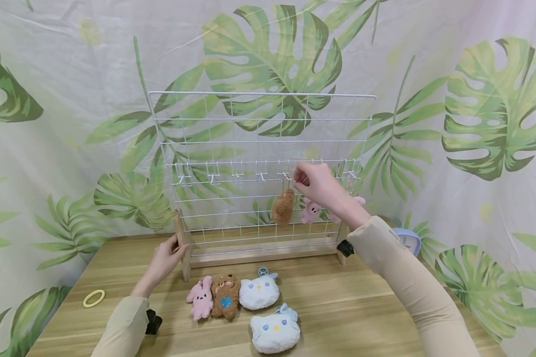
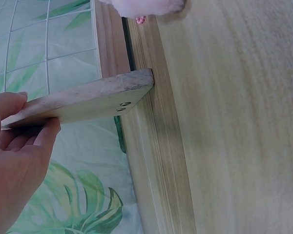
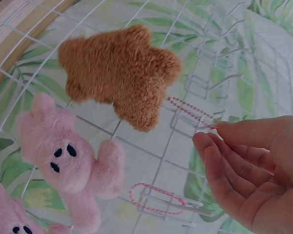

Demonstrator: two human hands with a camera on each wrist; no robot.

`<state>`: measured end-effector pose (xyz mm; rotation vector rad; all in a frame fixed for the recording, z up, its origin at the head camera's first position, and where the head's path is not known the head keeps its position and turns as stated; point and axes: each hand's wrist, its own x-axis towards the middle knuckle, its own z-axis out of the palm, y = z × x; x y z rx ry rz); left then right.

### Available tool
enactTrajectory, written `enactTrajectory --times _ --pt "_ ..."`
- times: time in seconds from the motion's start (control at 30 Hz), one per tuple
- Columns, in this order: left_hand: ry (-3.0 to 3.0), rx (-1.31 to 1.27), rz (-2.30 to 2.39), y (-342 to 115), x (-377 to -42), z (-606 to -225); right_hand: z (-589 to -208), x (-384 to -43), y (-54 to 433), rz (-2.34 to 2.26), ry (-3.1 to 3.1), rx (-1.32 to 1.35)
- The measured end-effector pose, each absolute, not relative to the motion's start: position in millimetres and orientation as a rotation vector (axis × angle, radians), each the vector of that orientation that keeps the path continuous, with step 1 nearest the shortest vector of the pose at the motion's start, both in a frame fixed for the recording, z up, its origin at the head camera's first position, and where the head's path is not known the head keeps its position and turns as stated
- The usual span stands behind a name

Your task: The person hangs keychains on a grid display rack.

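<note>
My right hand (image 1: pixel 314 181) is raised at the row of hooks, its thumb and fingertips at the end of a pink bead chain (image 3: pixel 193 112). From that chain hangs a fuzzy brown plush keychain (image 1: pixel 283 207), its back turned toward the right wrist view. Beside it a pink rabbit plush (image 3: pixel 63 151) hangs by its own chain from a hook. My left hand (image 1: pixel 165 258) grips the wooden side post (image 2: pixel 88 100) of the white wire grid rack (image 1: pixel 232 143), thumb on one face and fingers on the other.
On the wooden table (image 1: pixel 362 302) lie a pink rabbit plush (image 1: pixel 201 298), a brown bear plush (image 1: pixel 225 297) and two white cat-faced plushes (image 1: pixel 260 293). A yellow ring (image 1: pixel 94 298) lies at the left. Behind the right forearm stands a blue-rimmed clock (image 1: pixel 408 241).
</note>
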<state>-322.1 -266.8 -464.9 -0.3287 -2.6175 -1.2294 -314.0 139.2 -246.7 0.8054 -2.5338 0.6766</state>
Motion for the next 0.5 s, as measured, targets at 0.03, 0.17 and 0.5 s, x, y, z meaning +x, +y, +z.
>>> enactTrajectory --times 0.03,0.17,0.5 --pt "-2.614 -0.327 -1.232 -267 -322 -465 -248 -310 141 0.685 -2.536 0.806" --pt "-2.608 -0.312 -1.208 -265 -322 -464 -256 -296 146 0.683 -2.516 0.840" --pt "-2.600 -0.317 -1.206 -265 -323 -466 -325 -287 144 0.750 -2.566 1.053"
